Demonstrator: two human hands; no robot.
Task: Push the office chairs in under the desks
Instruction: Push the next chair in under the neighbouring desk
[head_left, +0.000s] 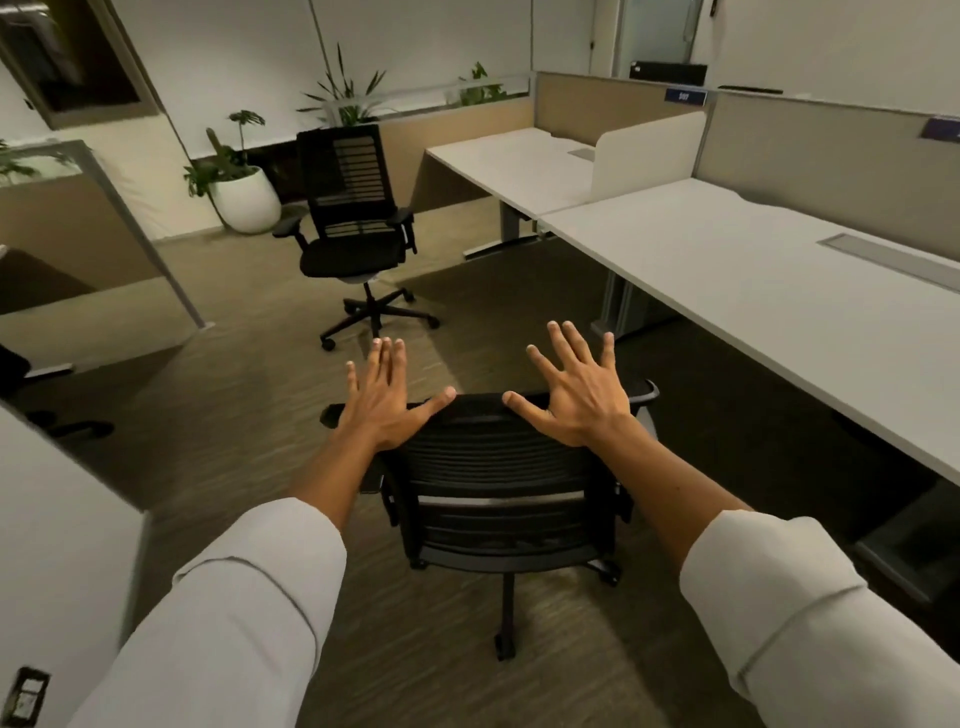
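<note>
The room is dim, with a warm yellowish cast. The brightest areas are the back wall (249, 47) and the desk (727, 249) tops, which catch soft overhead light. Deep shadow fills the space under the desks and darkens the carpet (234, 415) beside them. Wide-angle distortion bends the straight lines toward the edges. The lower left corner and the sleeves (234, 613) are smeared with blur.
</note>
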